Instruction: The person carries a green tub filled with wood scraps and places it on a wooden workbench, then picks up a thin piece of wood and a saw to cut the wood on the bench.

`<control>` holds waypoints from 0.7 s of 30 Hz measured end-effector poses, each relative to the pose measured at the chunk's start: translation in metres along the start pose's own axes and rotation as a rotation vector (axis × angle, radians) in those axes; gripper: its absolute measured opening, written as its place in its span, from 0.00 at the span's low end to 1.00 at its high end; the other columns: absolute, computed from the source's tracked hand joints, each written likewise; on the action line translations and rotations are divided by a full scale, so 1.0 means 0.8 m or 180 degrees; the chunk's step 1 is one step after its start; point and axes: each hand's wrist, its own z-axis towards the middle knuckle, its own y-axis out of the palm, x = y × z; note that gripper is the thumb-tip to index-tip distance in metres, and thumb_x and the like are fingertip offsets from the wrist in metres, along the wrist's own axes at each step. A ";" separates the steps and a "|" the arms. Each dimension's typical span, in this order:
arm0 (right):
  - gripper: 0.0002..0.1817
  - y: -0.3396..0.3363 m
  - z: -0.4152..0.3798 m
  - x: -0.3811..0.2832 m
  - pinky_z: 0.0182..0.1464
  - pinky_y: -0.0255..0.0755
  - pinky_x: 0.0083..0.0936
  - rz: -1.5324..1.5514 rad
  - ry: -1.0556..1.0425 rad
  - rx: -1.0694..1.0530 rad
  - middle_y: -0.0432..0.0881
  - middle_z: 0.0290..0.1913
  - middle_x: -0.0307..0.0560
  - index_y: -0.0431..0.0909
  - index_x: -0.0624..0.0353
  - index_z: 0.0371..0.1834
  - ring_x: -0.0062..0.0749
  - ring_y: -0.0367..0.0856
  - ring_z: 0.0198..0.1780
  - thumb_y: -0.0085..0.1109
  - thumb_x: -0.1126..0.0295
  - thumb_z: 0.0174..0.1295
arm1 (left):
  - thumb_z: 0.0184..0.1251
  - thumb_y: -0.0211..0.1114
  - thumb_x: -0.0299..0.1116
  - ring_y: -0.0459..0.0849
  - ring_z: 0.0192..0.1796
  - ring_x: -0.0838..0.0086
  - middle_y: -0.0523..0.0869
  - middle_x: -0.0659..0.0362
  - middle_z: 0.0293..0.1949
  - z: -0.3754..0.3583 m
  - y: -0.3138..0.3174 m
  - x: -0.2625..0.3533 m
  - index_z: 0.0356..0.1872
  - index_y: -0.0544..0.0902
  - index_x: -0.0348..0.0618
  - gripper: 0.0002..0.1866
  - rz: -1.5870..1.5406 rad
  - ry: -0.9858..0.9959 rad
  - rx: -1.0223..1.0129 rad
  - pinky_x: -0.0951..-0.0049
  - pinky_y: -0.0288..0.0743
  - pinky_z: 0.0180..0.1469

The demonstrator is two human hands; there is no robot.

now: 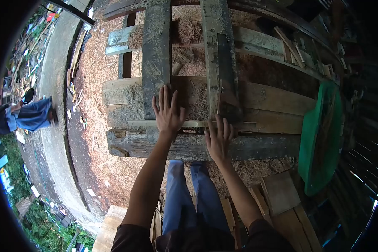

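Observation:
A thin pale wooden strip [147, 123] lies crosswise on a rough slatted workbench [264, 145], close to its near edge. My left hand [169, 112] rests flat over the strip, fingers stretched forward onto a wide dark plank [156, 63]. To the right, my right hand [219, 136] lies palm down with its fingers spread, its fingertips at the strip. Just beyond those fingertips is a dark block-like piece [229, 105], beside a second lengthwise plank [211, 54]. The undersides of both hands are hidden.
A green plastic tub [310, 147] stands at the bench's right end. Wood shavings [98, 80] cover the ground and parts of the bench. Board offcuts [281, 193] are stacked near my legs. Another person [31, 113] is on the concrete path [54, 105] at left.

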 end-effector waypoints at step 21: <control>0.26 -0.003 -0.061 0.095 0.78 0.59 0.61 0.0674 0.1260 0.0708 0.63 0.81 0.62 0.68 0.58 0.79 0.62 0.57 0.83 0.50 0.59 0.83 | 0.72 0.59 0.43 0.54 0.86 0.52 0.59 0.47 0.84 -0.028 0.002 -0.032 0.81 0.65 0.47 0.37 0.0021 0.0241 0.0202 0.46 0.39 0.87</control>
